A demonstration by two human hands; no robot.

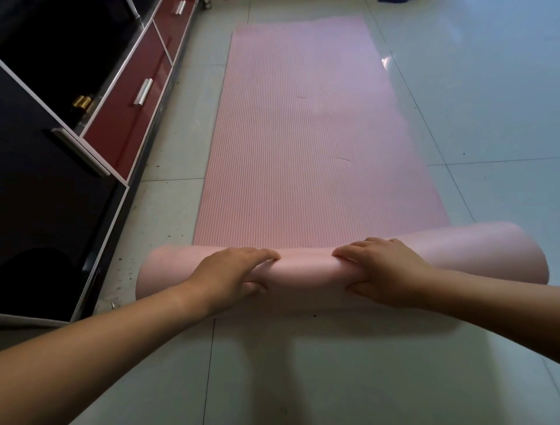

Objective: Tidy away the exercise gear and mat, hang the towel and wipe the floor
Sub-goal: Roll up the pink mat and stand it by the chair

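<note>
A pink ribbed exercise mat (303, 136) lies flat on the tiled floor, stretching away from me. Its near end is curled into a loose roll (306, 270) lying across the view. My left hand (230, 273) grips the roll left of its middle, fingers over the top and thumb underneath. My right hand (381, 270) grips it right of the middle in the same way. The roll bulges wider at both ends than between my hands. No towel or other gear is in view.
A low cabinet with dark red drawers (133, 100) and black glossy tops runs along the left, close to the mat's edge. Pale floor tiles (485, 121) spread to the right and in front of me. Something blue (391, 1) peeks in at the top edge.
</note>
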